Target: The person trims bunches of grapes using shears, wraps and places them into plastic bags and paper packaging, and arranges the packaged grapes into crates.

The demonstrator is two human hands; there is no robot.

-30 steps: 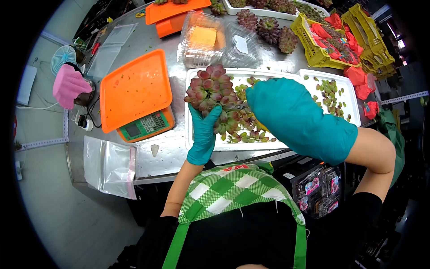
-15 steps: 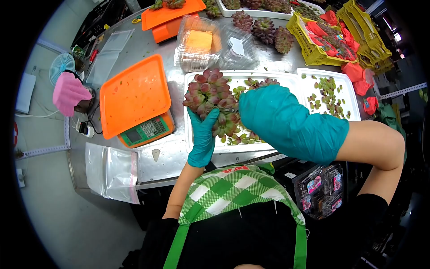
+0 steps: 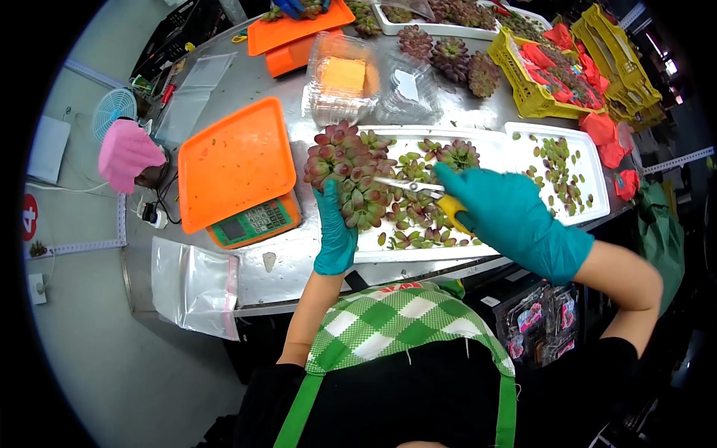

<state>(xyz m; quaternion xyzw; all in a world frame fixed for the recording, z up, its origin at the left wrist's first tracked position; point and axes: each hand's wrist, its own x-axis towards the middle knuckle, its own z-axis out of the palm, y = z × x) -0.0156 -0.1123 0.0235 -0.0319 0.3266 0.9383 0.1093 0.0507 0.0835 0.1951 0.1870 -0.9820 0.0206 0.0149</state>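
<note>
My left hand, in a teal glove, grips a large cluster of reddish-green succulent rosettes from its near side, thumb pressed up against the leaves. Scissors with yellow handles are in my gloved right hand. Their metal blades point left, and the tips overlap the right side of the cluster. Below them lies a white tray scattered with loose green and reddish leaves. Another small rosette lies in the tray, beyond my right hand.
On the left stands an orange scale, with a plastic bag in front. Clear plastic boxes sit behind the tray. A second white tray and a yellow crate are right. Another person's blue-gloved hand is at the far scale.
My right hand has drawn back to the right from the cluster, bringing the scissors into sight. A co-worker's blue-gloved hand has appeared at the far scale. The view has shifted slightly.
</note>
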